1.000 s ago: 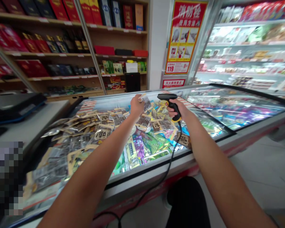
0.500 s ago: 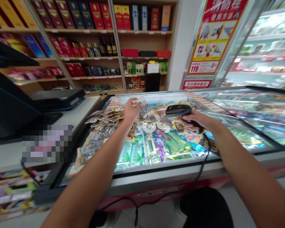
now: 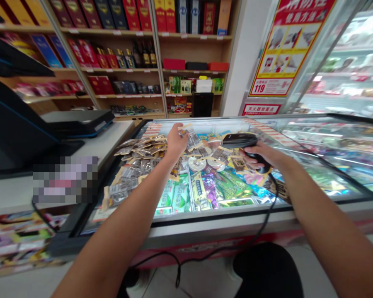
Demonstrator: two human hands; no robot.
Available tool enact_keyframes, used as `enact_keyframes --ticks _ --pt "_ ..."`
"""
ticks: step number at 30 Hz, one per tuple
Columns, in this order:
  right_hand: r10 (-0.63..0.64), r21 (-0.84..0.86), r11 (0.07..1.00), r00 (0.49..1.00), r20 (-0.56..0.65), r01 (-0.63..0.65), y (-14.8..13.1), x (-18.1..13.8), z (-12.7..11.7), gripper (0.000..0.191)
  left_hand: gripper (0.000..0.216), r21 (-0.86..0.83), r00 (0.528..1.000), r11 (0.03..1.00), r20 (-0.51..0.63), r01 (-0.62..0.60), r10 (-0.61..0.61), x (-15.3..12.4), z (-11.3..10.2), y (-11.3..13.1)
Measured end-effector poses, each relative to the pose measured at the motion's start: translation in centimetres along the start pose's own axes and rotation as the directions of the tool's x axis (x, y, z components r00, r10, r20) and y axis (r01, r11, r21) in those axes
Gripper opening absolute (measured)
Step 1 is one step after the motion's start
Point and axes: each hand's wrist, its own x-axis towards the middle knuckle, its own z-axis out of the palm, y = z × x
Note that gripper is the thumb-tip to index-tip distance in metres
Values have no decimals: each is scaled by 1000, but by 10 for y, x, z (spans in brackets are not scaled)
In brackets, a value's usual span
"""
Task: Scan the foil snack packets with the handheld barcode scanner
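Note:
My left hand [image 3: 178, 141] is closed on the edge of a small snack packet [image 3: 192, 138], brown and clear, tilted up above the freezer's glass top. In my right hand [image 3: 262, 156] is a black barcode scanner [image 3: 240, 140], gripped by its handle, its head pointing left toward the packet. A heap of similar snack packets [image 3: 133, 165] lies on the glass left of and beneath my left arm. More packets [image 3: 238, 164] lie loose below the scanner. Two round-lidded tubs [image 3: 197, 164] sit between my hands, and ice-cream bags [image 3: 233, 186] show through the glass.
The scanner's cable [image 3: 217, 249] hangs down in front of the chest freezer [image 3: 224, 223]. A counter [image 3: 112, 145] with a black machine [image 3: 15, 120] and a flat black device [image 3: 77, 121] stands at left. Shelves of boxes [image 3: 136, 72] line the back.
The view has shifted slightly, so the scene sits a little to the right. My left hand still grips the packet, and my right hand still holds the scanner.

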Motion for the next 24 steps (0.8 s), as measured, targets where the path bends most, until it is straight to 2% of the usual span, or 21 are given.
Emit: enact_keyframes --ticks 4,8,11,13,16,20,24 --pt "-22 14 1000 997 -73 23 0 2 2 29 54 151 988 979 -52 -134 143 -3 -10 2" --pt "10 3 1000 982 -188 -10 4 4 -1 30 60 419 993 903 -26 -96 118 -9 -23 4" --pt "27 -7 1000 973 -230 -30 8 5 -4 31 51 560 991 822 -17 -101 134 -13 -28 4" --pt "20 -8 1000 969 -245 -23 9 6 -4 30 42 608 989 784 16 -127 149 -16 -28 4" --pt "10 -11 1000 961 -275 -13 7 6 -3 29 39 641 972 731 137 -233 189 -21 -20 5" --pt "-1 -13 1000 946 -326 -4 3 4 1 31 35 571 890 686 348 -451 295 -34 2 14" --pt "44 -12 999 958 -285 -49 2 1 -2 30 52 432 770 697 576 -572 275 -53 23 27"
